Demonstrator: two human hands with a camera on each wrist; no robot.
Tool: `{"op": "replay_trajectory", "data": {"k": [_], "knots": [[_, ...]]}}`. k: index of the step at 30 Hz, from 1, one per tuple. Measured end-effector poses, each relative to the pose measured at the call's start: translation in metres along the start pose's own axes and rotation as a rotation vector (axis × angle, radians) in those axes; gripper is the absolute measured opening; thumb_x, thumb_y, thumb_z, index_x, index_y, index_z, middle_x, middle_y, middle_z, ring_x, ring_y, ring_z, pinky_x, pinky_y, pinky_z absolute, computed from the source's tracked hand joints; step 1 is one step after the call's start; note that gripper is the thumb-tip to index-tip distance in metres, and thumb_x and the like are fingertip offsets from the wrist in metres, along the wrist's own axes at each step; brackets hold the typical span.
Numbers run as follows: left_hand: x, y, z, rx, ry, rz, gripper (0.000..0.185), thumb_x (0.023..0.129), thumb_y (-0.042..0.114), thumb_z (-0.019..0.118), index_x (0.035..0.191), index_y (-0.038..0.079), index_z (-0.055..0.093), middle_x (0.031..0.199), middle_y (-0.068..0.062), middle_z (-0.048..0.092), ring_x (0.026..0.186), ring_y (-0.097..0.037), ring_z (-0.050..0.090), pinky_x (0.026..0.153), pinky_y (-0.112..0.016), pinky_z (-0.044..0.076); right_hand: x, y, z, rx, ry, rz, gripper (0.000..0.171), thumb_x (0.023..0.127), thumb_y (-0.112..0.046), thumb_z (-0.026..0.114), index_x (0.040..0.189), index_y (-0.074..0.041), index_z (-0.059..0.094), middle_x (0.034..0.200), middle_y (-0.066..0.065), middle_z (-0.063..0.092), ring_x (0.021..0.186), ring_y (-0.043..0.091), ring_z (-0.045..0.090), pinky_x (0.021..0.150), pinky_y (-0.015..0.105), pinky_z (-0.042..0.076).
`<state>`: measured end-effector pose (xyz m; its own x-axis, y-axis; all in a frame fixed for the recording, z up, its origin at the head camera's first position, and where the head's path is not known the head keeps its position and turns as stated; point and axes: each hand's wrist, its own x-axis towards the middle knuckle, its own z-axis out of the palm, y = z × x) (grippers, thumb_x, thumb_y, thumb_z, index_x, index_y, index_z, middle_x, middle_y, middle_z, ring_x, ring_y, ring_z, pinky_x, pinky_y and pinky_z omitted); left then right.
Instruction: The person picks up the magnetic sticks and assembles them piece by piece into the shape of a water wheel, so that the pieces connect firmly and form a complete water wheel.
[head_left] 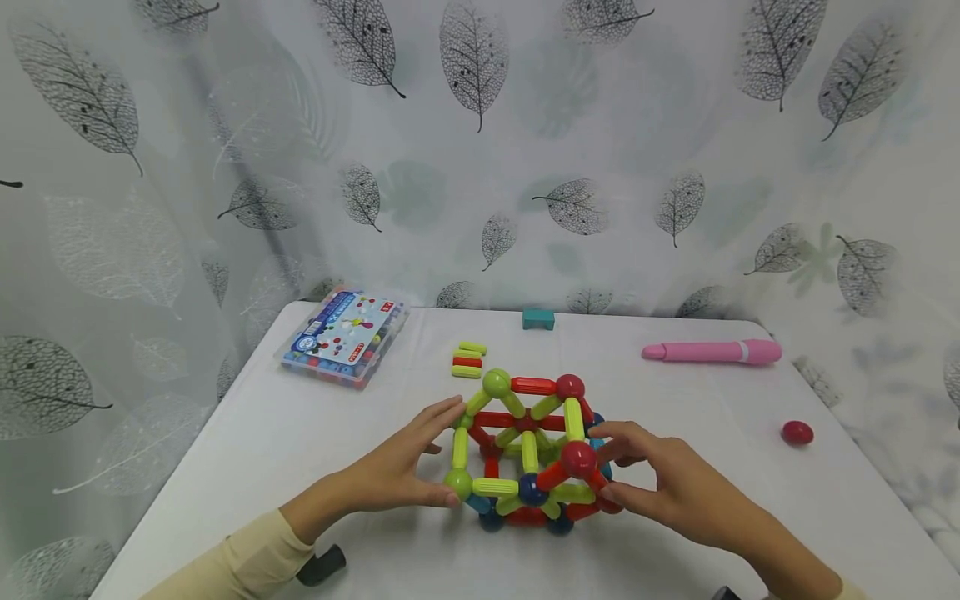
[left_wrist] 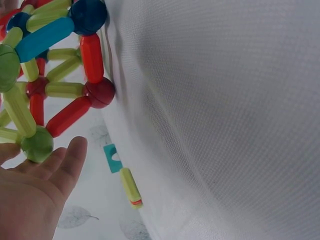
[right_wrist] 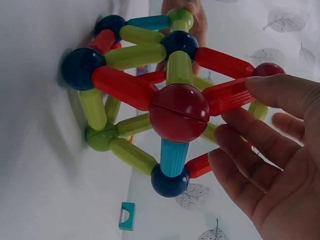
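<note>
We find the rod-and-ball frame (head_left: 528, 454) standing on the white table (head_left: 247, 467), its long axis running away from us. Our left hand (head_left: 397, 471) and right hand (head_left: 667, 487) flank it equally, fingers extended and touching its sides, gripping nothing. Its rods are green, red and blue.

A cage-like structure (head_left: 528, 454) of red, green and blue rods joined by balls stands upright on the white desk (head_left: 247, 450), near its front edge.
</note>
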<state>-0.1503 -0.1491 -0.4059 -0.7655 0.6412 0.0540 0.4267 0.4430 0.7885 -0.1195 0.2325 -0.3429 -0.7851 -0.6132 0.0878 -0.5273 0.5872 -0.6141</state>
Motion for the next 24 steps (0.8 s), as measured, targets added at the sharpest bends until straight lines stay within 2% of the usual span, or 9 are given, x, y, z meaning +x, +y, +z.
{"op": "replay_trajectory", "data": {"k": [4,7,9,17,24], "knots": [[0.0000,0.0001,0.0000,-0.004,0.000,0.001,0.101,0.085,0.044,0.082,0.163,0.034,0.019,0.170,0.005,0.014,0.146,-0.021,0.039,0.103,-0.042,0.053,-0.0012,-0.0012,0.0038,-0.073,0.033,-0.120,0.075,0.087,-0.020,0.082,0.153,-0.026,0.046,0.118,-0.012,0.069,0.104,0.010,0.067,0.080,0.026,0.060],[0.0000,0.0004,-0.0001,-0.004,0.001,0.001,0.101,0.085,0.044,0.082,0.163,0.034,0.019,0.170,0.005,0.014,0.145,-0.021,0.039,0.103,-0.043,0.053,-0.0011,0.0002,0.0064,-0.112,0.065,-0.225,0.078,0.083,-0.009,0.084,0.152,-0.023,0.049,0.116,-0.012,0.067,0.103,0.007,0.066,0.078,0.026,0.060],[0.0001,0.0006,-0.0002,-0.002,0.002,0.000,0.101,0.085,0.044,0.082,0.163,0.034,0.019,0.170,0.005,0.014,0.145,-0.021,0.040,0.103,-0.043,0.053,-0.0011,0.0013,0.0075,-0.120,0.081,-0.251,0.079,0.081,-0.006,0.085,0.151,-0.022,0.051,0.115,-0.013,0.067,0.102,0.006,0.066,0.077,0.025,0.060],[0.0000,0.0019,-0.0004,0.009,0.002,-0.010,0.101,0.085,0.044,0.082,0.163,0.033,0.019,0.170,0.004,0.014,0.146,-0.021,0.039,0.103,-0.040,0.053,-0.0024,0.0051,0.0085,-0.099,0.096,-0.276,0.071,0.085,-0.009,0.082,0.149,-0.020,0.052,0.115,-0.007,0.069,0.098,0.009,0.066,0.075,0.024,0.060],[0.0003,0.0024,-0.0024,0.016,-0.003,-0.024,0.102,0.084,0.047,0.082,0.163,0.034,0.019,0.170,0.003,0.015,0.145,-0.021,0.040,0.103,-0.044,0.053,-0.0041,0.0074,0.0102,-0.098,0.095,-0.277,0.075,0.085,-0.010,0.083,0.152,-0.020,0.049,0.118,-0.005,0.070,0.100,0.009,0.067,0.076,0.025,0.061]]}}
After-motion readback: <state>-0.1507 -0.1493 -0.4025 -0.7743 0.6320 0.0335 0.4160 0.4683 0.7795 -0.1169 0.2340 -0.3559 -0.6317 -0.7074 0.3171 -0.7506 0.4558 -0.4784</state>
